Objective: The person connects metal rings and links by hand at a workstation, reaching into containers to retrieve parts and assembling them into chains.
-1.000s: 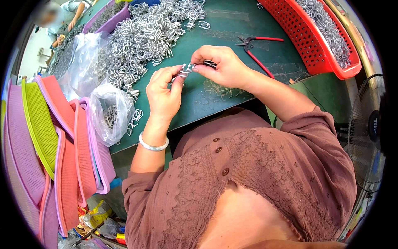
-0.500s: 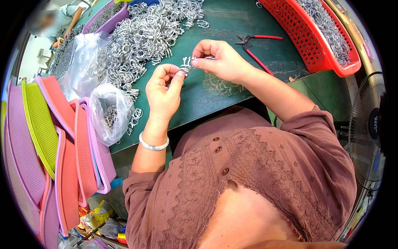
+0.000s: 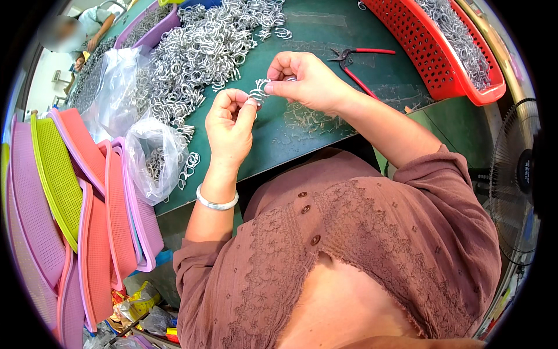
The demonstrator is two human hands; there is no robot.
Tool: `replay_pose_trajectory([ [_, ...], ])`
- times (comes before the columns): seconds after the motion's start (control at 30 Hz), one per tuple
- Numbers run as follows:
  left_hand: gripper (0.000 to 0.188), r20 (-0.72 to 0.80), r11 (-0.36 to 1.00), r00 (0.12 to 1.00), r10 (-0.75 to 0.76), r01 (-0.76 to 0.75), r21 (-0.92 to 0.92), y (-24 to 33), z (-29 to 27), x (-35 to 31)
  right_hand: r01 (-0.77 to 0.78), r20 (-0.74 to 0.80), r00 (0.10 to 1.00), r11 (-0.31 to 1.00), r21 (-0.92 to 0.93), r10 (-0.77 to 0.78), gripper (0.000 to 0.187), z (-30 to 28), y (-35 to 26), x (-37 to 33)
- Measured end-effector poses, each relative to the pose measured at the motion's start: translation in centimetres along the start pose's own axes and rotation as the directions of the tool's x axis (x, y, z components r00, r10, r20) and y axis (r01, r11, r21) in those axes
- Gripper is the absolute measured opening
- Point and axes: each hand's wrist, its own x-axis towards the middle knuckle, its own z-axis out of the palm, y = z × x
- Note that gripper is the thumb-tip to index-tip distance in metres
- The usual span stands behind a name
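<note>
Silver wire clips (image 3: 258,90), a small bunch of them, are pinched between the two hands just above the green table (image 3: 302,139). The left hand (image 3: 229,119) closes its fingertips on the lower side of the bunch, and the right hand (image 3: 305,78) grips the upper side with thumb and forefinger; how many clips are in the bunch is hard to make out, because the fingers cover part of them. Behind the hands lies a big heap of the same metal clips (image 3: 203,52), which is cut off at the top edge. Red-handled pliers (image 3: 351,58) rest on the table just beside the right hand, with part of one handle hidden behind the wrist. A red plastic basket (image 3: 442,58) with more clips stands at the right, and its far end is out of view. Clear plastic bags (image 3: 154,157) near the left wrist hold some clips, blurred through the foil. Pink and green trays (image 3: 58,192) lean in a stack at the left. A fan (image 3: 517,180) is half cut off at the right rim.
</note>
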Motion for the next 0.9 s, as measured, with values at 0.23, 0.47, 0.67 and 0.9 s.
replay_pose_trajectory([
  [0.23, 0.006, -0.003, 0.999, 1.000, 0.016, -0.016, 0.031, 0.2, 0.0, -0.1, -0.007, -0.019, 1.000, 1.000, 0.025, 0.008, 0.015, 0.0, -0.3, 0.0],
  [0.47, 0.007, -0.008, 0.991, 0.997, 0.071, -0.070, 0.114, 0.0, -0.1, 0.1, -0.058, 0.051, 0.997, 0.998, -0.004, 0.058, 0.019, -0.5, -1.1, -0.1],
  [0.67, 0.007, -0.035, 0.985, 0.991, 0.133, -0.128, 0.116, -0.1, -0.1, 0.1, -0.055, 0.016, 0.998, 0.998, -0.003, 0.055, 0.019, -0.1, -0.7, -0.2],
  [0.9, 0.008, -0.058, 0.976, 0.981, 0.184, -0.175, 0.131, -0.2, 0.0, 0.1, 0.136, -0.089, 0.986, 0.990, -0.036, -0.138, 0.014, 0.7, 0.5, -0.2],
])
